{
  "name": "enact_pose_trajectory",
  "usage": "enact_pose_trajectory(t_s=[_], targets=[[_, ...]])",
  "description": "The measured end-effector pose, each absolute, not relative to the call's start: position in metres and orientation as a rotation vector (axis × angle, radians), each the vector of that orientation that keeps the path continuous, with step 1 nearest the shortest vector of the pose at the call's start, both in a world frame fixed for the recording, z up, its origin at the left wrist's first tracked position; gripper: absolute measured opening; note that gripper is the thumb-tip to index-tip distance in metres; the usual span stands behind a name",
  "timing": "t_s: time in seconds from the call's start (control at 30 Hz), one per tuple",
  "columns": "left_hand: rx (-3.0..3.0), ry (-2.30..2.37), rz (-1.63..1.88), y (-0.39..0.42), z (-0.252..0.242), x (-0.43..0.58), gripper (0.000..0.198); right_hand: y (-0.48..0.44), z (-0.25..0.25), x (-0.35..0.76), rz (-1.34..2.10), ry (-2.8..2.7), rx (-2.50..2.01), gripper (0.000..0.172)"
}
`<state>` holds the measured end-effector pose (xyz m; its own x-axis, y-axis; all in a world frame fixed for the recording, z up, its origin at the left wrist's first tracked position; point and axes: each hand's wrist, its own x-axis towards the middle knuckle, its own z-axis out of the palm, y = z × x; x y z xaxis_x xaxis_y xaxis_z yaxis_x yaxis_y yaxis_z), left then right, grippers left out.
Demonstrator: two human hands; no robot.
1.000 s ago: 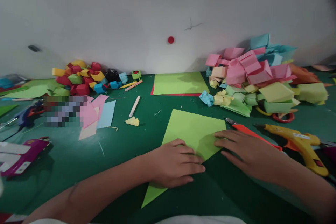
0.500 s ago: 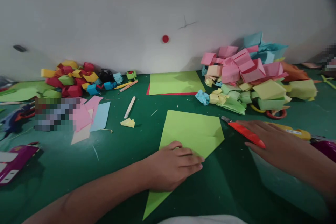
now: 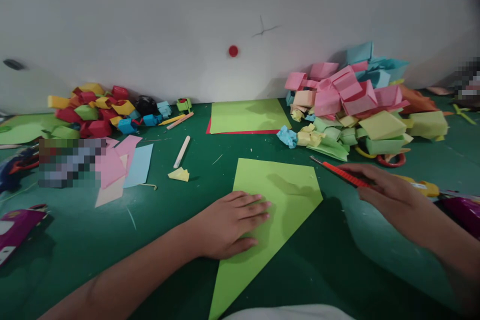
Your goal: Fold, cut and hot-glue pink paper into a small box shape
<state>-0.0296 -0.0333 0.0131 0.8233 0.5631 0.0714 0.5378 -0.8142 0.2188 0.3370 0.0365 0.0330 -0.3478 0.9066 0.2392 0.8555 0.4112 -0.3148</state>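
A light green sheet of paper (image 3: 290, 210), with a slanted lower right edge, lies in front of me on the dark green table. Flat on its left part rests my left hand (image 3: 234, 222), fingers stretched out. My right hand (image 3: 393, 195) is closed around a red-orange box cutter (image 3: 347, 175). The cutter's tip points left, close to the sheet's upper right corner. A shadow of it falls on the paper.
Beyond lies another green sheet (image 3: 247, 116) over a red one. Folded paper pieces are heaped at right (image 3: 348, 105) and left (image 3: 93, 112). A whitish stick (image 3: 182, 152), a blue paper (image 3: 139, 165), a purple object (image 3: 20, 227) and a yellow tool (image 3: 422, 187) lie around.
My right hand has picked up the box cutter, which lay under its fingers before. My left hand has slid left on the sheet, its fingers now straighter.
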Motion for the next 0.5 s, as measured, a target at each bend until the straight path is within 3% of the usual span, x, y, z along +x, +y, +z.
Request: enact_pose_trajectory(t_s=[0.17, 0.37, 0.5], targets=[[2.836, 0.869, 0.362, -0.034, 0.012, -0.026, 0.047, 0.030, 0.035, 0.306, 0.134, -2.417, -1.182, 0.038], [2.683, 1.139, 0.796, -0.030, 0.016, -0.030, 0.025, 0.022, 0.020, 0.277, -0.030, -2.505, -0.839, 0.038], [2.663, 1.227, 0.739, -0.030, 0.014, -0.028, 0.026, 0.020, 0.015, 0.275, 0.021, -2.498, -0.862, 0.039]])
